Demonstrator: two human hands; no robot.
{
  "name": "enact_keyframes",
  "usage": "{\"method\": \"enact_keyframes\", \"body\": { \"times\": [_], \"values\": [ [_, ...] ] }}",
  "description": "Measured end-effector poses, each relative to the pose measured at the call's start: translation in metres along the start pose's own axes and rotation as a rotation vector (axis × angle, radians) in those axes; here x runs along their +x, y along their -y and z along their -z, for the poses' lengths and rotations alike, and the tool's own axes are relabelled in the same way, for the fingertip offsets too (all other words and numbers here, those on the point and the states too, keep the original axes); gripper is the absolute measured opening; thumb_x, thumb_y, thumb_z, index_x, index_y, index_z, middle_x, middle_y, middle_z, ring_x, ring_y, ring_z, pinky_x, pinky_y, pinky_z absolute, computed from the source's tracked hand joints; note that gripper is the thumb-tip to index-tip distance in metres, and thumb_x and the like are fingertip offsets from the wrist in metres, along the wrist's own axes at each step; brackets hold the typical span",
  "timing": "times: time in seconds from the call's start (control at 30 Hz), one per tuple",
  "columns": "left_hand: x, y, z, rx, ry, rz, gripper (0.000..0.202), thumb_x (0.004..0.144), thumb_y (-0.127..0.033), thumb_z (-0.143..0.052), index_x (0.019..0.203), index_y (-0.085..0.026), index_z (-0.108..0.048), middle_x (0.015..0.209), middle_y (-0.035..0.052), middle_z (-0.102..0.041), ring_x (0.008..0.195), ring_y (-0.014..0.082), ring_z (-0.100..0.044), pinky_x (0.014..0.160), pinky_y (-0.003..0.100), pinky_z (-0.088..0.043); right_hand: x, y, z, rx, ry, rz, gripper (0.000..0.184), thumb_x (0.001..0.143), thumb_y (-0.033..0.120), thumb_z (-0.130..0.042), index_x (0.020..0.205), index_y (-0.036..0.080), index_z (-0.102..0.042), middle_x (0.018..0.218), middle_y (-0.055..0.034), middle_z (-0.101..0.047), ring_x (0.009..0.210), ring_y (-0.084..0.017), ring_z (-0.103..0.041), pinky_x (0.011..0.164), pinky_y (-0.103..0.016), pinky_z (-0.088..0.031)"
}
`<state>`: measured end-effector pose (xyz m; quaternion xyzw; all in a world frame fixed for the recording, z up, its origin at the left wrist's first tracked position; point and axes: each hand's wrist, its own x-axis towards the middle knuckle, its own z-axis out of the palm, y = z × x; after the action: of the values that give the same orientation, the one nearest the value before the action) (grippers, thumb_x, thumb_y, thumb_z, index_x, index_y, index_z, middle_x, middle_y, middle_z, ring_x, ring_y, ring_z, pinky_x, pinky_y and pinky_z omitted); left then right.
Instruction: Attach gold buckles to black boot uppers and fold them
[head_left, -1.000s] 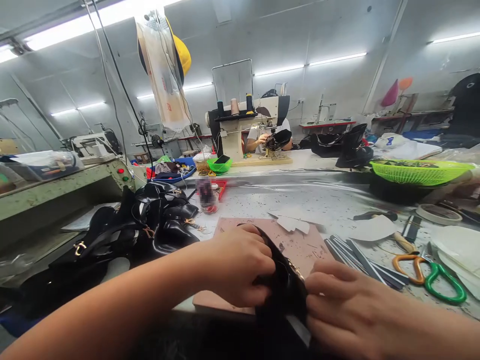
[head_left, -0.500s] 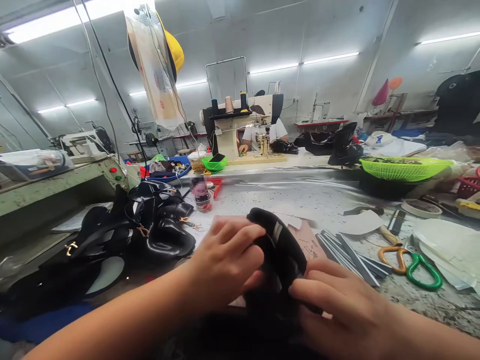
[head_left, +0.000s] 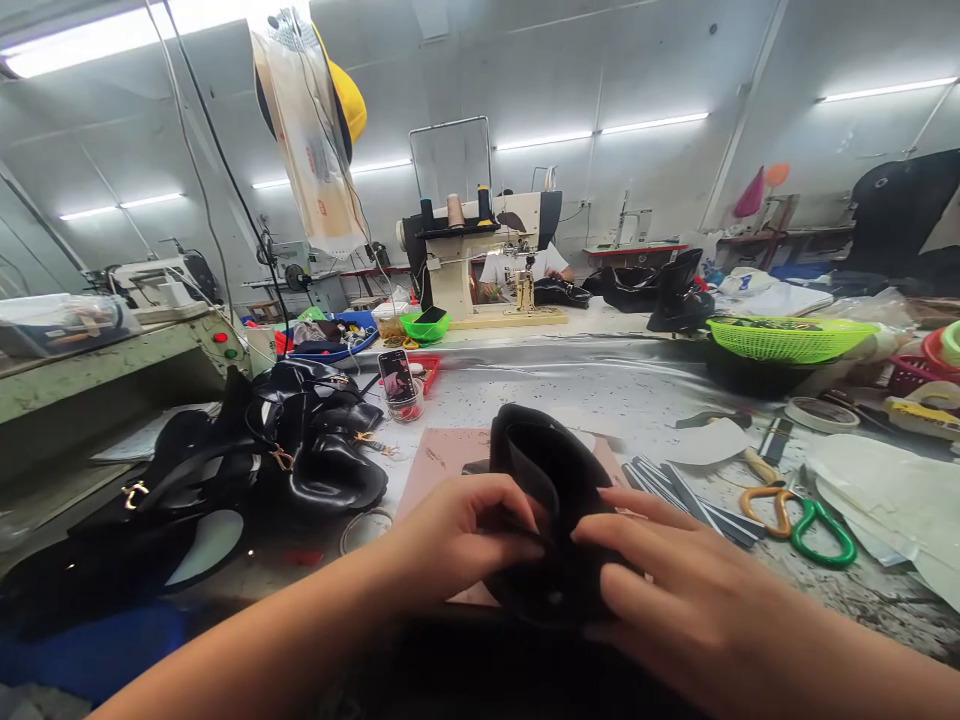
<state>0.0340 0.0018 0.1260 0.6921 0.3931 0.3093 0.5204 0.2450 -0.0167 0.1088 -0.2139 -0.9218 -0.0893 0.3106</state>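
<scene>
A soft black leather piece [head_left: 555, 450], curved into a hollow shape like a shoe upper, stands between my hands at the table's near edge. Its open side faces up, and the lower part is lost in dark shadow. My left hand [head_left: 472, 535] pinches its left edge between thumb and fingers. On the other side, my right hand [head_left: 667, 560] grips the right wall, with fingers bent over the outside and the thumb out of sight. Beneath it lies a pinkish-brown board [head_left: 431, 465].
Glossy black leather pieces with gold buckles [head_left: 330, 470] are heaped at left. Grey strips [head_left: 682, 495], scissors with orange and green handles [head_left: 821, 533] and white sheets [head_left: 862, 480] lie right. Farther back are a phone [head_left: 395, 375], a green basket [head_left: 791, 338], a sewing machine [head_left: 457, 260] and a person [head_left: 551, 262].
The black leather piece has turned and opened, so its hollow now shows. My left hand has moved lower, to its near-left edge; my right hand still holds the right side.
</scene>
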Motion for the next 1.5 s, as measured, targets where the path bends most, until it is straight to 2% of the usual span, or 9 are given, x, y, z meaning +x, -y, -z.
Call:
{"method": "enact_keyframes", "body": {
  "times": [0.07,0.17,0.3,0.4,0.5,0.67,0.87,1.27,1.5],
  "values": [
    [-0.004,-0.004,0.000,-0.056,0.026,0.027,0.010,0.065,-0.014,-0.063,0.066,-0.016,-0.053,0.096,0.0045,-0.067,0.085,0.0168,-0.062,0.074,0.026,-0.048,0.000,-0.003,0.002,-0.066,-0.009,-0.035,0.031,0.093,0.022,-0.036,0.067,0.018,-0.052,0.067,-0.0028,-0.060,0.059,-0.013,-0.057,0.081,-0.033,-0.045],
    [-0.013,-0.013,0.000,0.023,0.073,0.068,0.004,0.072,-0.019,-0.059,0.074,-0.016,-0.057,0.090,0.0045,-0.067,0.081,0.0161,-0.062,0.071,0.026,-0.048,0.001,-0.006,0.001,-0.102,-0.043,-0.099,0.033,0.092,0.025,-0.039,0.061,0.019,-0.048,0.055,0.0019,-0.053,0.045,-0.011,-0.046,0.065,-0.030,-0.043],
    [-0.019,-0.017,-0.002,0.269,0.075,-0.024,0.038,0.061,-0.028,-0.075,0.095,-0.019,-0.061,0.086,0.0014,-0.065,0.080,0.0172,-0.058,0.071,0.025,-0.046,0.004,-0.010,-0.003,-0.011,-0.130,-0.181,0.028,0.085,0.024,-0.052,0.058,0.020,-0.045,0.052,0.0054,-0.051,0.045,-0.010,-0.046,0.080,-0.034,-0.041],
    [-0.015,-0.010,-0.001,0.335,-0.121,-0.056,0.024,0.064,-0.025,-0.071,0.085,-0.018,-0.062,0.073,-0.0015,-0.061,0.068,0.0136,-0.055,0.063,0.023,-0.044,0.010,-0.015,-0.001,0.117,-0.069,-0.196,0.024,0.079,0.023,-0.059,0.062,0.021,-0.043,0.058,0.0065,-0.053,0.052,-0.010,-0.051,0.097,-0.043,-0.033],
    [-0.008,-0.003,0.002,0.151,-0.250,0.002,0.016,0.063,-0.024,-0.068,0.075,-0.016,-0.060,0.065,-0.0025,-0.057,0.063,0.0124,-0.053,0.059,0.022,-0.043,0.015,-0.023,0.004,0.211,0.090,-0.199,0.014,0.082,0.018,-0.053,0.073,0.021,-0.043,0.069,0.0050,-0.056,0.062,-0.011,-0.055,0.105,-0.051,-0.019],
    [-0.004,-0.001,0.006,-0.001,-0.275,0.065,0.020,0.060,-0.023,-0.070,0.076,-0.014,-0.062,0.068,-0.0008,-0.060,0.067,0.0138,-0.055,0.064,0.025,-0.044,0.020,-0.030,0.001,0.100,0.065,-0.240,0.014,0.088,0.020,-0.044,0.074,0.021,-0.040,0.057,0.0090,-0.046,0.046,-0.008,-0.043,0.105,-0.054,-0.018],
    [-0.003,0.002,0.005,-0.117,-0.269,0.092,0.023,0.059,-0.026,-0.072,0.077,-0.013,-0.065,0.072,0.0017,-0.064,0.072,0.0166,-0.058,0.070,0.028,-0.046,0.023,-0.025,-0.001,0.088,0.077,-0.299,0.014,0.085,0.021,-0.044,0.072,0.022,-0.038,0.055,0.0090,-0.042,0.047,-0.010,-0.044,0.105,-0.052,-0.021],
    [-0.004,0.009,0.000,0.013,-0.295,0.099,0.020,0.063,-0.029,-0.068,0.076,-0.014,-0.066,0.069,0.0007,-0.062,0.068,0.0146,-0.055,0.065,0.025,-0.042,0.018,-0.023,-0.005,0.037,0.017,-0.259,0.016,0.085,0.019,-0.043,0.070,0.022,-0.038,0.052,0.0100,-0.040,0.045,-0.009,-0.042,0.102,-0.054,-0.026],
    [-0.002,0.010,0.000,0.027,-0.301,0.107,0.018,0.063,-0.029,-0.068,0.069,-0.014,-0.063,0.060,-0.0020,-0.057,0.059,0.0112,-0.050,0.058,0.022,-0.039,0.014,-0.022,-0.004,0.030,0.020,-0.250,0.017,0.087,0.020,-0.042,0.071,0.022,-0.038,0.052,0.0099,-0.040,0.045,-0.009,-0.042,0.104,-0.053,-0.024]
  ]
}}
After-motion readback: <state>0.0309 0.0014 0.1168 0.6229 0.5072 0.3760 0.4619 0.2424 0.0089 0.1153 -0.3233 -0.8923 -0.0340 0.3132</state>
